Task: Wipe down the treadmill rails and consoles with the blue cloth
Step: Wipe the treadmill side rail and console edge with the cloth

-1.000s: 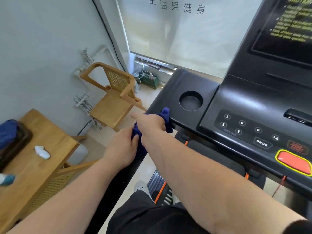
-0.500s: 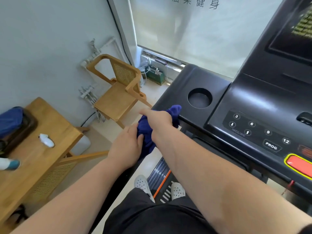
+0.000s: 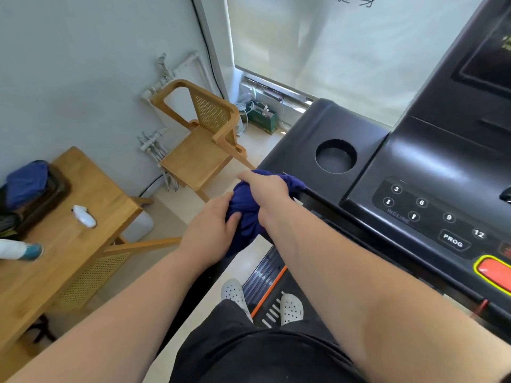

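Bunched into a dark wad, the blue cloth (image 3: 247,214) is held by both hands at the near left corner of the treadmill console (image 3: 387,167), where the black rail (image 3: 193,288) runs down from that corner. The left hand (image 3: 210,233) is closed around the lower part of the wad, its thumb pressed into the fabric. The right hand (image 3: 265,186) is clamped over the top of the cloth, fingers curled down on it, and a fold of the fabric is seen poking out beyond the knuckles against the console edge. A round cup holder (image 3: 336,156) is set in the console just beyond the hands, and numbered buttons (image 3: 420,208) with a PROG key are laid out further right, near a red stop button (image 3: 495,270). White perforated shoes (image 3: 290,308) are planted on the deck below. A wooden chair (image 3: 199,145) is placed by the wall, and a wooden table (image 3: 69,230) is seen at the left.
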